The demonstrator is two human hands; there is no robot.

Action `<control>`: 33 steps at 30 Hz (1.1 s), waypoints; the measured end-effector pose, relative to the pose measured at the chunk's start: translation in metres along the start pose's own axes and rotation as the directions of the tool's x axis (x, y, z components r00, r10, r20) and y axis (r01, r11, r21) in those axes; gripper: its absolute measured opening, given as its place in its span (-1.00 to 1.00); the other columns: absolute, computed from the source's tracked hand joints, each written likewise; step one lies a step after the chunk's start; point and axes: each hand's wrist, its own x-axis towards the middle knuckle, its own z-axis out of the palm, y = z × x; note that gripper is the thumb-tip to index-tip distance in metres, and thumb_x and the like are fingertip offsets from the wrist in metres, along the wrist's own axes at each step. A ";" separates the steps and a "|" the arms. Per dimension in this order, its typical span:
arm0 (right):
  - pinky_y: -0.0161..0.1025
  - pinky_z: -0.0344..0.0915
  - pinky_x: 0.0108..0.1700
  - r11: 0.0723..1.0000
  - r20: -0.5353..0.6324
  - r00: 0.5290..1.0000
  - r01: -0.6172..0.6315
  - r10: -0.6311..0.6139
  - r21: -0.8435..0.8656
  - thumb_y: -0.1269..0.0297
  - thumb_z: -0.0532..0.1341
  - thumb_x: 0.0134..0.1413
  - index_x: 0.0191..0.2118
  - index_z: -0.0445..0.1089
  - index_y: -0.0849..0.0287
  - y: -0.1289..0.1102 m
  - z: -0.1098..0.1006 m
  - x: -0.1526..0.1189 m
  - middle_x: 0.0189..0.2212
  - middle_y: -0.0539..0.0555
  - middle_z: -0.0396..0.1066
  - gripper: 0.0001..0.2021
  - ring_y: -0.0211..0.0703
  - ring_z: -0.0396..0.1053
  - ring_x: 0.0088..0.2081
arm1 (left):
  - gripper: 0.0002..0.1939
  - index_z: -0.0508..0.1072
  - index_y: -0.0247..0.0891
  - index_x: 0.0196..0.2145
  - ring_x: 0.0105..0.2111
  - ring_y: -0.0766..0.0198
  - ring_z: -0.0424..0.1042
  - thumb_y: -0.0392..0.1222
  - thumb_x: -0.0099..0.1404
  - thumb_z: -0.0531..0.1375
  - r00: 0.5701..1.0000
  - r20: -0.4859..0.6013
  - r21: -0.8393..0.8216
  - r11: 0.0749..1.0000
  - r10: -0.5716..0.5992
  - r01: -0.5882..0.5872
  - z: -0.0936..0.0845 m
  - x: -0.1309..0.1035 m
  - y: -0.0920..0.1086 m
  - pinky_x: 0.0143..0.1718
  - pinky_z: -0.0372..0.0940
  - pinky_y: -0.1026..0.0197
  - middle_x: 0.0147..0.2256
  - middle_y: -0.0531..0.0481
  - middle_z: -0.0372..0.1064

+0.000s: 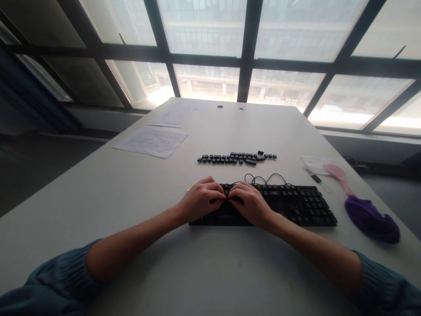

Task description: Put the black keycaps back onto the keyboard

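A black keyboard (pixel 289 206) lies across the table in front of me, with some of its keys off at the middle and left. My left hand (pixel 202 199) rests over its left part, thumb and fingers drawn together in a pinch. Facing it, my right hand (pixel 251 202) is pinched too, its fingertips almost meeting the left ones at the upper rows. Whatever lies between the fingertips is too small and covered to make out. Beyond the keyboard, loose black keycaps (pixel 226 159) lie in rough rows, a few of them longer. The keyboard's cable (pixel 276 175) loops behind its back edge.
To the right lie a wire keycap puller (pixel 316 178), a white wipe or sheet (pixel 315 164), a pink brush (pixel 338 175) and a purple cloth (pixel 371 219). Printed papers (pixel 153 141) lie at the far left of the white table (pixel 158 276). Windows stand behind its far edge.
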 end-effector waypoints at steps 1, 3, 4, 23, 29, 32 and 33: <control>-0.13 0.39 -0.08 1.000 0.000 1.000 0.005 -0.005 -0.004 0.55 0.32 0.13 -0.29 0.46 0.14 0.000 0.000 0.000 -0.28 0.08 0.51 -0.85 -0.06 0.40 -0.17 | -0.87 0.64 -0.16 -0.31 -0.21 0.21 0.41 -0.33 0.29 0.28 1.000 -0.003 -0.009 1.000 -0.009 0.009 0.001 0.000 -0.001 -0.14 0.40 0.17 -0.26 -0.01 0.56; -0.13 0.39 -0.07 1.000 0.003 1.000 0.018 -0.018 -0.008 0.53 0.32 0.15 -0.29 0.47 0.14 0.000 0.001 0.000 -0.28 0.09 0.52 -0.87 -0.06 0.40 -0.17 | -0.87 0.64 -0.16 -0.32 -0.21 0.21 0.41 -0.31 0.29 0.28 1.000 -0.013 -0.034 0.999 -0.027 0.026 0.002 -0.001 -0.002 -0.15 0.40 0.18 -0.27 -0.02 0.55; -0.13 0.39 -0.07 1.000 0.005 1.000 0.023 -0.023 -0.009 0.52 0.32 0.15 -0.29 0.47 0.15 0.001 0.001 0.000 -0.27 0.09 0.52 -0.88 -0.06 0.40 -0.17 | -0.88 0.65 -0.16 -0.32 -0.22 0.22 0.41 -0.30 0.29 0.28 0.999 -0.019 -0.050 0.998 -0.031 0.030 0.003 -0.001 -0.003 -0.16 0.41 0.18 -0.27 -0.03 0.55; -0.13 0.39 -0.12 0.995 0.004 0.999 0.042 -0.042 -0.090 0.48 0.31 0.18 -0.36 0.51 0.14 -0.003 -0.002 0.001 -0.29 0.10 0.48 -0.87 -0.06 0.36 -0.19 | -0.89 0.66 -0.13 -0.29 -0.21 0.22 0.38 -0.23 0.32 0.29 1.000 -0.029 -0.016 1.000 0.008 -0.009 0.002 -0.003 -0.005 -0.17 0.37 0.20 -0.27 -0.05 0.47; -0.14 0.38 -0.16 0.989 0.021 1.000 0.024 -0.021 -0.149 0.46 0.31 0.19 -0.43 0.48 0.15 -0.003 -0.004 0.000 -0.32 0.10 0.44 -0.83 -0.07 0.33 -0.20 | -0.87 0.65 -0.13 -0.32 -0.21 0.23 0.39 -0.26 0.32 0.28 0.998 0.025 0.034 0.998 0.054 -0.055 0.005 -0.005 0.001 -0.14 0.36 0.19 -0.24 -0.04 0.47; -0.15 0.37 -0.16 0.988 0.024 0.999 0.031 -0.027 -0.150 0.44 0.30 0.20 -0.42 0.49 0.14 -0.001 -0.003 0.000 -0.31 0.10 0.44 -0.84 -0.08 0.34 -0.20 | -0.87 0.64 -0.14 -0.30 -0.20 0.22 0.40 -0.27 0.33 0.26 0.999 0.018 0.029 0.998 0.046 -0.047 0.004 -0.005 0.001 -0.13 0.37 0.19 -0.22 -0.04 0.49; -0.15 0.37 -0.16 0.988 0.026 0.999 0.034 -0.030 -0.151 0.44 0.30 0.20 -0.41 0.49 0.14 -0.001 -0.003 -0.001 -0.30 0.10 0.44 -0.85 -0.08 0.34 -0.20 | -0.88 0.63 -0.14 -0.30 -0.19 0.22 0.41 -0.27 0.33 0.26 0.999 0.016 0.031 0.999 0.040 -0.041 0.004 -0.005 0.000 -0.12 0.37 0.18 -0.22 -0.04 0.50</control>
